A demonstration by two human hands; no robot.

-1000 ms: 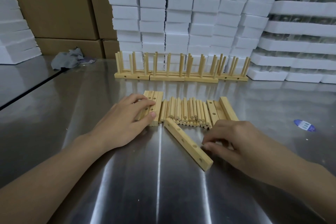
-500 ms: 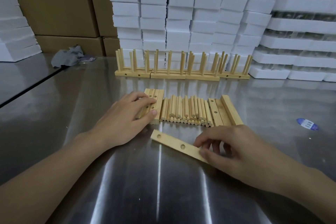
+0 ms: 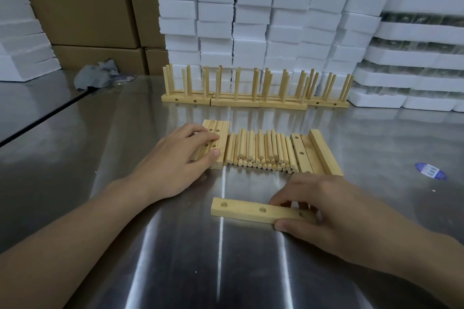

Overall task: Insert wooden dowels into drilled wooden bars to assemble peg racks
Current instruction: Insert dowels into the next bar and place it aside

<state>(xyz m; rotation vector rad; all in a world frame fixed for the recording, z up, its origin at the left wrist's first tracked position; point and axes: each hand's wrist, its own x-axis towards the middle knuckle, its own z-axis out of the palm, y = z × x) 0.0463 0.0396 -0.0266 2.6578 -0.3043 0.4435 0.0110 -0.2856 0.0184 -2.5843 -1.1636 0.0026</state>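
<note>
Left hand [image 3: 179, 159] flat, fingers straight, resting on the stacked bars [image 3: 222, 142] left of the dowel pile [image 3: 261, 150]. Nearer, a pale drilled bar [image 3: 244, 211] flat on the steel table [image 3: 175, 263], three holes facing up, its right end pinched between thumb and curled fingers of the right hand [image 3: 329, 208].

Both hands are bare, nails short and plain. The left hand [image 3: 175, 165], beyond the bar [image 3: 241, 211] and leftward, runs into a bare left forearm [image 3: 75, 233]; the right hand [image 3: 331, 208], at the bar's right end, into a bare right forearm [image 3: 416, 261].
</note>
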